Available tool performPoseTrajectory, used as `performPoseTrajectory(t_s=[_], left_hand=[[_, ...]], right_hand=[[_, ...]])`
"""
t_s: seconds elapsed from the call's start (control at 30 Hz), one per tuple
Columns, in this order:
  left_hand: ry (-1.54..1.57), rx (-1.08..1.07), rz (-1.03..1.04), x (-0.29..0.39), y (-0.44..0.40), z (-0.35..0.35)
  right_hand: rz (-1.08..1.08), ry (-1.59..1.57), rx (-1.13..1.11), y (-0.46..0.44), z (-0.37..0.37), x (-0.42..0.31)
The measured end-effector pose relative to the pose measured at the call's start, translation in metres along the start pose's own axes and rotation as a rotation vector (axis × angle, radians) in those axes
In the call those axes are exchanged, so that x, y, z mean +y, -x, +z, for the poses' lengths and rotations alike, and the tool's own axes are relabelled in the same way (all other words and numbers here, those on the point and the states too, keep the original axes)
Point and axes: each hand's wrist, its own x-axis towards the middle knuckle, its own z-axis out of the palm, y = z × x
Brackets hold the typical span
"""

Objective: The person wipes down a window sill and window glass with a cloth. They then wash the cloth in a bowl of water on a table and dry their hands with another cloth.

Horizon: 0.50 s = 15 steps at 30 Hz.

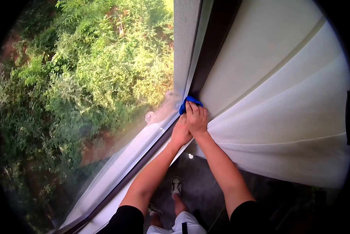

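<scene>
A blue cloth (191,102) is bunched in the lower corner of the window frame (211,50), against the glass edge. On top of it lie the fingers of my right hand (197,119), pressed together and bent over the cloth. My left hand (181,130) is just below and to the left, touching the right hand; its fingertips reach the lower edge of the cloth. Most of the left fingers are hidden behind the right hand and the cloth. The window glass (104,97) mirrors part of my arms faintly.
A white curtain (276,113) hangs along the right, close to my right forearm. The dark window sill (132,167) runs down to the lower left. Below are a dark floor (200,175) and my shoe (176,186). Green trees (85,70) show outside.
</scene>
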Motion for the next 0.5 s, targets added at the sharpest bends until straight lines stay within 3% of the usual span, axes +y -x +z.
performPoseTrajectory(t_s=[0.33,0.5], left_hand=[[-0.041,-0.065,-0.034,-0.034,0.021,0.039],[0.047,-0.169,-0.185,-0.021,0.02,0.028]], right_hand=[[0.037,-0.071,-0.163,0.044,0.039,0.004],[0.123,-0.124,-0.242,0.047,0.037,0.006]])
